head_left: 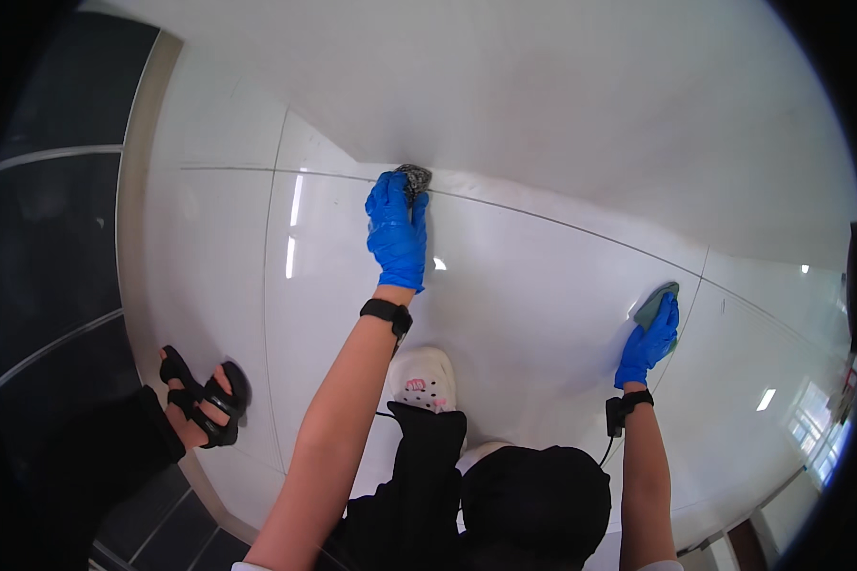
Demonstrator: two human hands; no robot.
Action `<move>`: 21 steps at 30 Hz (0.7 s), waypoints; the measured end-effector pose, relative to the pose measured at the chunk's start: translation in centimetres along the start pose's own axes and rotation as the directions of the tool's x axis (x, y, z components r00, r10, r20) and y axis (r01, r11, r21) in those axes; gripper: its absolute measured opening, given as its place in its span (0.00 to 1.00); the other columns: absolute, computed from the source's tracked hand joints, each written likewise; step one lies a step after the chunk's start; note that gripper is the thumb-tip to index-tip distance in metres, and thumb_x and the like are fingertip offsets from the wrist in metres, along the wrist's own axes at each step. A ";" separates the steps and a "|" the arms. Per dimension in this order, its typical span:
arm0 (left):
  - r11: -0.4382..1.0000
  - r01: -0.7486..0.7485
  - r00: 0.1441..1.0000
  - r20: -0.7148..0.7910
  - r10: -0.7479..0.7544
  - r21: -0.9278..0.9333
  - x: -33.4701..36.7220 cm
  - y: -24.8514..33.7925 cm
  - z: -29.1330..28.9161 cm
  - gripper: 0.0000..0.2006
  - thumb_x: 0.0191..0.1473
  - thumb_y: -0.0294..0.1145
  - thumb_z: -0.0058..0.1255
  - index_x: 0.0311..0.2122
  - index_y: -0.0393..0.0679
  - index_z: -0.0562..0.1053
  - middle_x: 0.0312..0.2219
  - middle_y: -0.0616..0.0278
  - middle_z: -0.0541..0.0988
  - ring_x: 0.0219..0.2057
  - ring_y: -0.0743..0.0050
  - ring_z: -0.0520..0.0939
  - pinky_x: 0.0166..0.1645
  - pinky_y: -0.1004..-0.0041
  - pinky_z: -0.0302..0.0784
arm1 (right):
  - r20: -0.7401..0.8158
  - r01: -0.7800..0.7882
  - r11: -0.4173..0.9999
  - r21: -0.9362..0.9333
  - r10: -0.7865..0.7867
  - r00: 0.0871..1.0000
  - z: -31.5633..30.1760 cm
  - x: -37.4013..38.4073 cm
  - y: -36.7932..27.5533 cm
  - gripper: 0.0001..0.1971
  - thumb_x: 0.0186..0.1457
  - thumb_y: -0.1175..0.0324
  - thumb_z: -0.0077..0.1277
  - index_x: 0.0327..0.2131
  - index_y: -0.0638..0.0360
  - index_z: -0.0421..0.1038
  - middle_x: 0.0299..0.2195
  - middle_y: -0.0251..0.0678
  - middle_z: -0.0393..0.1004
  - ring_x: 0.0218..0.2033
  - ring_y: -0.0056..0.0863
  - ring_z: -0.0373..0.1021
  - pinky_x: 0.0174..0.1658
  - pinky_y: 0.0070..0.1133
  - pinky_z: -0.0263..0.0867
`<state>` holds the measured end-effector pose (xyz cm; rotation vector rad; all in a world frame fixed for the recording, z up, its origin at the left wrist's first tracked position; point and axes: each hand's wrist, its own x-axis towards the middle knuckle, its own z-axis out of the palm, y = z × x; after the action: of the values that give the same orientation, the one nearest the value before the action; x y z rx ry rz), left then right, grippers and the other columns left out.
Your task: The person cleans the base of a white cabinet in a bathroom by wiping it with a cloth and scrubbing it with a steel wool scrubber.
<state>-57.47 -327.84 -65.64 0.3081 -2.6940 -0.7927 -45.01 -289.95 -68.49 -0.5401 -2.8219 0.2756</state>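
Observation:
My left hand (397, 233), in a blue glove, is closed around a dark grey, mesh-like scrubber (415, 178). It presses the scrubber to the white tiled floor (343, 257), right by the foot of a white wall or panel. Farther right, my right hand (648, 344), also in a blue glove, grips a flat green-grey pad or cloth (659, 303) against the floor near a tile joint. The fingers partly cover both things, so the pad's exact kind cannot be made out. Black bands are strapped on both wrists.
The white upright surface (581, 105) spans the far side. My white clog (425, 381) is planted between my arms. At left, another person's feet in black sandals (221, 404) stand near a beige edging strip (133, 209) beside dark tiles (57, 228).

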 end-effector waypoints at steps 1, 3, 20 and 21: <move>0.992 -0.067 0.994 -0.077 0.076 0.108 0.0 -0.2 0.2 0.14 0.49 0.31 0.50 0.41 0.41 0.67 0.41 0.54 0.70 0.42 0.52 0.69 0.45 0.61 0.67 | 0.003 -0.019 1.000 0.005 0.019 1.000 -0.1 0.1 -0.4 0.27 0.43 0.83 0.43 0.51 0.61 0.59 0.51 0.49 0.60 0.49 0.45 0.61 0.49 0.32 0.60; 0.989 -0.074 0.997 0.027 0.071 0.128 0.9 0.2 0.4 0.14 0.49 0.32 0.50 0.41 0.41 0.67 0.40 0.54 0.70 0.41 0.53 0.70 0.43 0.62 0.68 | 0.012 0.019 1.000 0.019 -0.019 1.000 -0.5 0.2 -0.7 0.27 0.43 0.83 0.42 0.51 0.62 0.59 0.51 0.48 0.60 0.49 0.45 0.61 0.48 0.31 0.60; 0.914 -0.108 0.978 0.205 0.027 0.391 1.4 0.6 2.3 0.07 0.50 0.33 0.47 0.32 0.42 0.69 0.28 0.55 0.73 0.27 0.57 0.74 0.28 0.63 0.72 | 0.144 -0.106 0.994 -0.031 0.109 0.984 -0.4 0.0 -0.6 0.28 0.44 0.82 0.40 0.53 0.58 0.57 0.52 0.45 0.60 0.51 0.44 0.59 0.51 0.30 0.58; 0.942 -0.184 0.959 0.259 0.111 0.281 0.5 1.3 3.3 0.07 0.51 0.34 0.45 0.31 0.43 0.70 0.27 0.54 0.72 0.25 0.57 0.75 0.26 0.63 0.71 | 0.142 -0.118 0.992 -0.043 0.124 0.982 -0.2 0.1 -0.5 0.29 0.44 0.82 0.40 0.53 0.58 0.57 0.52 0.45 0.59 0.51 0.44 0.59 0.51 0.30 0.58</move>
<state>-59.30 -325.26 -67.43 0.0762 -3.0256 -0.3913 -45.19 -290.37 -68.19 -0.7291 -2.9427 0.3007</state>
